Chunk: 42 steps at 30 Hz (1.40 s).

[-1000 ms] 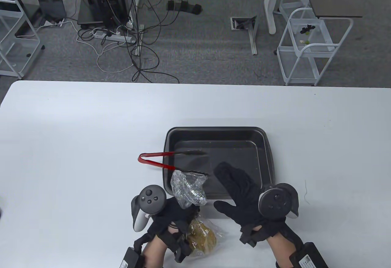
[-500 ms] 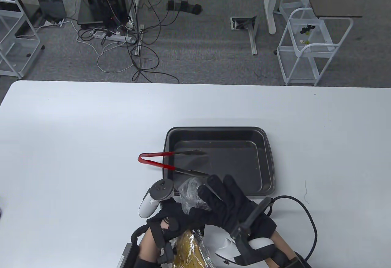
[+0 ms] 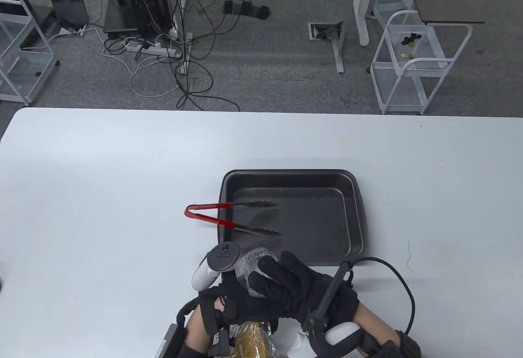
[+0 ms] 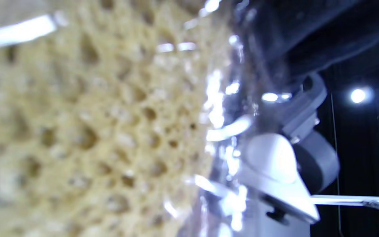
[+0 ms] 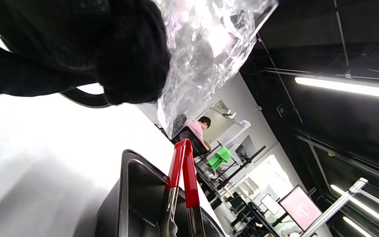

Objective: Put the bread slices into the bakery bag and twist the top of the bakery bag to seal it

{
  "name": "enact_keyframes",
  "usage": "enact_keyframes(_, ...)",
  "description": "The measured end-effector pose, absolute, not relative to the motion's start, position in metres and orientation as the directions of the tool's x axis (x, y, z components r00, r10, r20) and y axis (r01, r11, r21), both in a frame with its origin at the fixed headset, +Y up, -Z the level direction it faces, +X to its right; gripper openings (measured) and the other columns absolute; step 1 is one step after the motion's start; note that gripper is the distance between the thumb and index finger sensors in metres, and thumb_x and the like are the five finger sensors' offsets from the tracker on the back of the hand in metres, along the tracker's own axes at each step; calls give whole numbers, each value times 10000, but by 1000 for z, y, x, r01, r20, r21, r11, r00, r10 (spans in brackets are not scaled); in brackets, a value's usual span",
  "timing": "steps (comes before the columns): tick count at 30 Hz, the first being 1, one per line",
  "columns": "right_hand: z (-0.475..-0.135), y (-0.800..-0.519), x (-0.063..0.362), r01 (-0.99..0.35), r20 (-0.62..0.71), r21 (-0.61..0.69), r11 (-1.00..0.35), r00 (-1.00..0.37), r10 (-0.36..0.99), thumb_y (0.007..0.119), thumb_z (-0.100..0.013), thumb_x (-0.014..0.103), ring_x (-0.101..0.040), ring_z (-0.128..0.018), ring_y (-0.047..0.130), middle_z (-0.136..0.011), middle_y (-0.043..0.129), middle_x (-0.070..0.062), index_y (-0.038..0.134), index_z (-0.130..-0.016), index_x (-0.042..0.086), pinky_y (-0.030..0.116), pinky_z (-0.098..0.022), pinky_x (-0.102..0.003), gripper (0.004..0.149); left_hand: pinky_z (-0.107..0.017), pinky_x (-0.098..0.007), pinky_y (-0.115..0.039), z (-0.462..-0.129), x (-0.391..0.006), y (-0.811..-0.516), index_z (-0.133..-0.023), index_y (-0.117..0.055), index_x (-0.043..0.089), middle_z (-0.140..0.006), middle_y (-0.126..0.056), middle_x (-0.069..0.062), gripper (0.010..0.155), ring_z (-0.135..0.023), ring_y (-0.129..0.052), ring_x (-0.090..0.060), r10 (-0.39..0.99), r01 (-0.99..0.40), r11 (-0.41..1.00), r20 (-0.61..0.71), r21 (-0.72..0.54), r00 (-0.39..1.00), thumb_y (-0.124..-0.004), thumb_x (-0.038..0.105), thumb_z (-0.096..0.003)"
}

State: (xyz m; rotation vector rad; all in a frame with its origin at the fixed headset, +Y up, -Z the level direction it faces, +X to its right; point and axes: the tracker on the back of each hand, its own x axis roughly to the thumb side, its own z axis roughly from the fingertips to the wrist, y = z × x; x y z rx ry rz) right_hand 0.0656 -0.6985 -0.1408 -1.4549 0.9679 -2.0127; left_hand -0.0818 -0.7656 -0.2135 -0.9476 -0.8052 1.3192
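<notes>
A clear plastic bakery bag (image 3: 254, 267) with bread (image 3: 250, 337) inside is held upright at the table's near edge. My left hand (image 3: 235, 305) grips the bag's neck just above the bread. The right hand (image 3: 278, 284) is turned palm-left, its fingers (image 3: 265, 270) curled round the crumpled bag top. Seen from the left wrist, the porous bread slice (image 4: 94, 131) fills the frame behind shiny plastic. The right wrist view shows black gloved fingers (image 5: 127, 59) closed against the bag top (image 5: 202, 49).
A dark baking tray (image 3: 355, 215) lies just beyond the hands, with red-handled tongs (image 3: 220, 220) across its left rim. In the right wrist view, the tongs (image 5: 183, 174) and tray (image 5: 127, 197) show below the bag. The right glove's cable (image 3: 402, 284) loops over the table.
My right hand swung left from beside the tray, rolled over and closed on the bag top. The bag top got more bunched, and both hands drew slightly toward the near edge.
</notes>
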Motion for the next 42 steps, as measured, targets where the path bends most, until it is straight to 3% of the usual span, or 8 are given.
enact_keyframes(10, -139, -695, 76, -38, 632, -755, -655, -309, -710, 878, -319, 467, -536, -989, 486, -1096, 349, -252, 287, -1021, 139, 303, -699, -732, 974, -773, -643, -596, -201, -67, -757, -1065, -232, 88, -707, -980, 29, 1109, -673, -1039, -254, 982, -390, 95, 21, -916, 189, -994, 505, -377)
enact_keyframes(15, -133, -690, 72, -12, 597, -782, -623, -297, -745, 868, -337, 379, -422, -615, 960, -792, 903, -184, 745, -827, 57, 536, -677, -695, 598, -816, -645, -459, -201, -67, -753, -1100, -318, 241, -903, -864, -12, 935, -862, -902, -321, 901, -471, 317, 106, -823, 421, -938, 497, -449)
enact_keyframes(19, -130, -690, 67, 125, 556, -790, -600, -267, -787, 855, -347, 380, -345, -313, 1044, -521, 1045, -164, 893, -669, 27, 699, -618, -631, 480, -813, -621, -491, -197, -69, -734, -1081, -421, 156, -830, -910, 28, 890, -819, -940, -262, 725, -514, 637, 219, -574, 653, -958, 470, -445)
enact_keyframes(25, -147, -664, 59, 204, 712, -353, -913, -575, -403, 866, -345, 350, -345, -155, 1024, -360, 1065, -193, 956, -573, -30, 733, -585, -619, 453, -819, -636, -480, -173, -54, -707, -1048, -570, 223, -758, -933, 52, 710, -748, -961, -225, 383, -335, 923, 399, -189, 833, -893, 474, -467)
enact_keyframes(32, -178, -652, 80, -166, 539, 259, -952, -793, 285, 860, -363, 334, -326, -56, 1010, -263, 1062, -196, 976, -507, -86, 783, -515, -585, 460, -829, -636, -487, -150, -41, -696, -1024, -625, 280, -719, -914, 80, 565, -696, -960, -191, 41, -149, 952, 369, 269, 929, -741, 468, -504)
enact_keyframes(35, -191, -667, 101, -506, 239, 544, -669, -671, 702, 856, -377, 321, -329, -48, 1008, -255, 1058, -205, 968, -509, -100, 779, -501, -586, 454, -833, -630, -484, -142, -39, -692, -1023, -623, 281, -718, -905, 81, 546, -692, -954, -189, -37, -110, 889, 309, 445, 950, -708, 479, -521)
enact_keyframes(38, -194, -689, 112, -685, -52, 680, -259, -398, 916, 845, -393, 324, -315, -49, 1008, -258, 1054, -193, 960, -514, -95, 779, -499, -574, 452, -838, -611, -473, -132, -39, -683, -1014, -612, 297, -717, -892, 91, 527, -693, -944, -178, -59, -95, 805, 238, 585, 969, -684, 482, -525)
enact_keyframes(42, -181, -730, 101, -507, -410, 771, 386, 70, 909, 805, -431, 330, -307, -73, 1017, -289, 1048, -182, 941, -543, -97, 810, -483, -565, 462, -844, -586, -461, -114, -39, -671, -1002, -594, 327, -719, -869, 120, 525, -700, -931, -147, -116, -86, 678, 221, 730, 968, -675, 507, -516)
